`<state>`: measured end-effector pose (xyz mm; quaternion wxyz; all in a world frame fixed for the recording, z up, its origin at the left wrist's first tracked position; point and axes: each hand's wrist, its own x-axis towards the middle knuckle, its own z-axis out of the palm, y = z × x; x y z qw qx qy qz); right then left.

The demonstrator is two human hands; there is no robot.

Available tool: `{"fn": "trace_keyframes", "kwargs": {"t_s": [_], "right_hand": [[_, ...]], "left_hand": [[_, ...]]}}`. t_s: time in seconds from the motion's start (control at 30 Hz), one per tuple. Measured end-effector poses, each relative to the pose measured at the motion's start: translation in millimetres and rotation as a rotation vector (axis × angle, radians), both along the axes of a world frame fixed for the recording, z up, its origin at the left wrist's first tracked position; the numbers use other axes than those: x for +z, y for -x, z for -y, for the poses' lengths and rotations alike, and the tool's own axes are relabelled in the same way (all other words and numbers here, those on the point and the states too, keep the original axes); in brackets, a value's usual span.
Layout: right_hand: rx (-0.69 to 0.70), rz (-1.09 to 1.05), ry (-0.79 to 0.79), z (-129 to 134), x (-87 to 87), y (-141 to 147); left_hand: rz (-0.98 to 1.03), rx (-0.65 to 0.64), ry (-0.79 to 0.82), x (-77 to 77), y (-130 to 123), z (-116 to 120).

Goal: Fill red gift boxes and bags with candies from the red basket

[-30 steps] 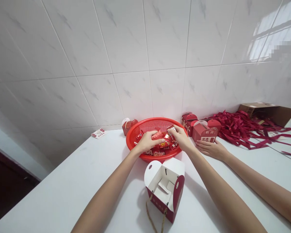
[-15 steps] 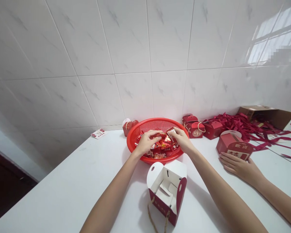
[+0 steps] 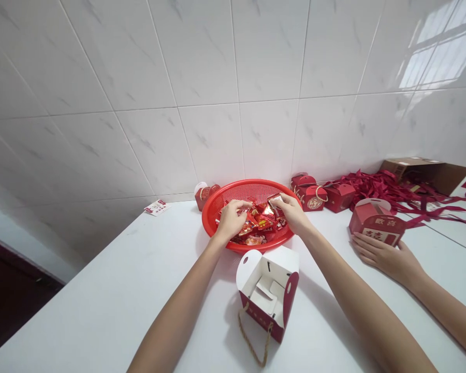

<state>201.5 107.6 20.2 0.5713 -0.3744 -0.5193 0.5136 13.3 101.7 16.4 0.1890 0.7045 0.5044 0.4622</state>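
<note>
Mid-frame, a red basket (image 3: 252,191) sits on the bench (image 3: 112,300) with a heap of shiny wrapped sweets (image 3: 264,223) in it. The right hand (image 3: 291,211) pinches one packet (image 3: 274,199) at the heap's upper right; the left hand (image 3: 233,218) curls over the left side, and I can't tell whether it grips anything. The sweets look light, their wrappers probably slippery: I'd nip them by the crimped edges. The open box (image 3: 267,299), lower centre, seems thin card, easily dented; best held low.

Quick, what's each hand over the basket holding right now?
Left hand: curled over wrapped packets; grip cannot be told.
Right hand: closed on a small packet.
</note>
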Motion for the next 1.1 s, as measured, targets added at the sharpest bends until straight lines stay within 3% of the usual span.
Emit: {"fn": "trace_keyframes", "kwargs": {"t_s": [0.13, 0.37, 0.6, 0.73, 0.93, 1.1], "right_hand": [[0.038, -0.016, -0.019, -0.2, 0.2, -1.0], [0.096, -0.037, -0.075, 0.1, 1.0, -2.5], [0.038, -0.115, -0.020, 6.0, 17.4, -5.7], [0.097, -0.071, -0.113, 23.4, 38.2, -10.9], [0.444, 0.390, -0.296, 68.0, 69.6, -14.3], [0.660, 0.756, -0.365, 92.3, 80.1, -8.0]], "left_hand": [[0.122, -0.154, 0.096, 1.9, -3.8, 3.5], [0.022, -0.343, 0.184, 2.4, -5.0, 8.8], [0.194, -0.229, 0.170, 0.9, -1.0, 0.1], [0.231, -0.214, 0.183, 1.6, -0.9, -3.5], [0.215, -0.306, 0.210, 7.2, -3.5, 4.0], [0.205, -0.294, 0.237, 8.6, -4.2, 7.9]]}}
